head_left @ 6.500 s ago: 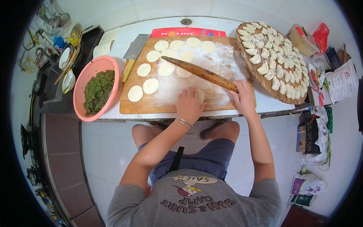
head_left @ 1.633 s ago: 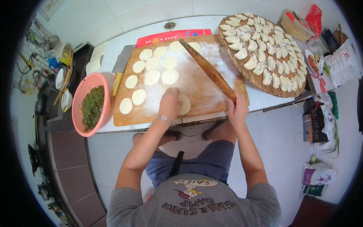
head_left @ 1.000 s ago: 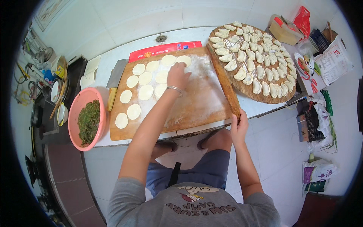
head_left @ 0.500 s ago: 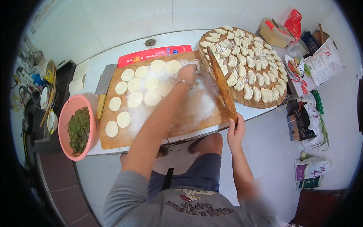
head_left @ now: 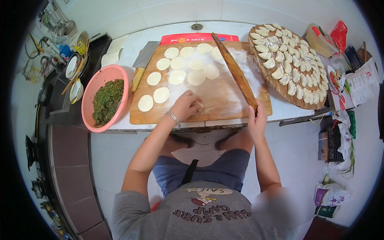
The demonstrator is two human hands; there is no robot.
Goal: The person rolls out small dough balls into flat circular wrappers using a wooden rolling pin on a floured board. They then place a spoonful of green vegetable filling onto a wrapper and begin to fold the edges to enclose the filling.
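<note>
My right hand (head_left: 258,120) is closed round the near end of a long tapered wooden rolling pin (head_left: 236,72), which slants over the right part of the floured cutting board (head_left: 224,114). Near the board's front edge, my left hand (head_left: 186,106) has its fingers curled down against the wood. Whitish bits of flour or dough lie by its fingertips, and whatever the fingers hold is hidden. Several round dough wrappers (head_left: 177,77) are spread flat across the left and far parts of the board. Loose flour (head_left: 228,102) covers much of the right part.
At the left stands a pink bowl (head_left: 126,86) of green filling, beside a cleaver (head_left: 146,54). A round wooden tray (head_left: 276,86) bearing many dumplings (head_left: 296,76) lies at the right. A red strip (head_left: 172,39) borders the board's far edge. Bags (head_left: 334,194) sit on the floor at right.
My left hand has come from the far right of the board to its front edge. The rolling pin has shifted left, away from the tray's rim. The whole view has turned.
</note>
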